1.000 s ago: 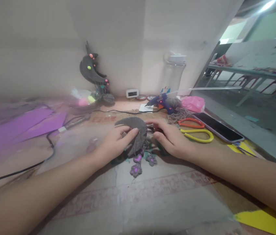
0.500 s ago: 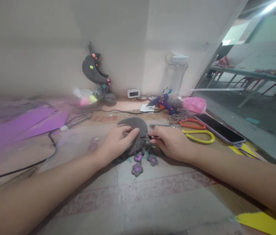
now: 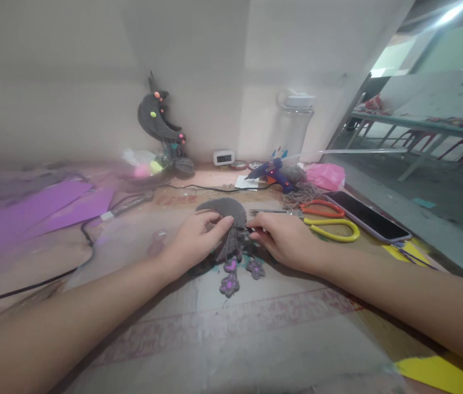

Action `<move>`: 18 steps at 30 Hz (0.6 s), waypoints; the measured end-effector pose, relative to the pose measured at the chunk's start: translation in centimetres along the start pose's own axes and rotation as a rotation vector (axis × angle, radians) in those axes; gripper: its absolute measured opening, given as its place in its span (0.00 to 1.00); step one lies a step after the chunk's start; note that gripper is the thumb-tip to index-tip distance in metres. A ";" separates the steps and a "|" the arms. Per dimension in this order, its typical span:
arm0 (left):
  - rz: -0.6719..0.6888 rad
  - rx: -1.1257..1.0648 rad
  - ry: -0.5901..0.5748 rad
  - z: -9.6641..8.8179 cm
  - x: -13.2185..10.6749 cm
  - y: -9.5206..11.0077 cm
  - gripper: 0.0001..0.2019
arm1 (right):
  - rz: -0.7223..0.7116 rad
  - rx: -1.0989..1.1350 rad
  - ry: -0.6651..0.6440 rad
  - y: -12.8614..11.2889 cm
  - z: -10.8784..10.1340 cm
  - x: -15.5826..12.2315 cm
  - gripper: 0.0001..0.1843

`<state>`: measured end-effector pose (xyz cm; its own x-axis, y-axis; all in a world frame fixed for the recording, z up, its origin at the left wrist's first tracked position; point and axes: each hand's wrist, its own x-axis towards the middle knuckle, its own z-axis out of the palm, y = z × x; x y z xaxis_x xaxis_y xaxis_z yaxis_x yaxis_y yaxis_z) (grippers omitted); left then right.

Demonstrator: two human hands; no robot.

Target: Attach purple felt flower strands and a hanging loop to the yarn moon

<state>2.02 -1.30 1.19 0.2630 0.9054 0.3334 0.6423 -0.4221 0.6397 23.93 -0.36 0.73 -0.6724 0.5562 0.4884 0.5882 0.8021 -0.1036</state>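
Observation:
A grey yarn-wrapped crescent [image 3: 225, 209] lies on the table [image 3: 256, 339] in front of me, with small purple paw-shaped charms [image 3: 230, 280] hanging from its near side. My left hand [image 3: 193, 241] presses on the crescent, fingers curled over its lower edge. My right hand [image 3: 286, 241] is closed in a pinch at the crescent's right side, on dark threads I cannot make out clearly.
Scissors with orange and yellow handles [image 3: 329, 221], a phone [image 3: 368, 216], a blue glue gun [image 3: 270, 171], a pink bag [image 3: 326, 175] and a water bottle [image 3: 294, 128] lie to the right. A finished grey crescent [image 3: 157, 117] stands against the wall. Purple sheets [image 3: 38, 210] and a black cable [image 3: 86, 235] lie left.
My right hand has slid left from an open rest beside the crescent into a pinch against its right edge. The left hand has stayed on the crescent.

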 end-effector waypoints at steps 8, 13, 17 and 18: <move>0.020 -0.024 0.001 0.1 0.0 -0.1 0.22 | -0.026 0.013 0.041 0.0 -0.1 0.0 0.12; 0.011 -0.038 0.008 0.1 0.1 -0.2 0.21 | 0.004 0.051 0.077 0.1 -0.1 -0.2 0.12; 0.006 -0.048 0.010 0.0 0.1 -0.2 0.21 | 0.086 0.188 0.109 -0.1 -0.3 -0.5 0.18; 0.009 -0.054 0.010 0.0 0.2 -0.1 0.21 | 0.138 0.239 0.098 -0.2 -0.3 -0.5 0.21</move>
<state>1.97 -1.10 1.14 0.2614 0.9011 0.3459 0.5998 -0.4325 0.6732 24.31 -0.83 0.79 -0.5402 0.6489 0.5358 0.5407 0.7556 -0.3698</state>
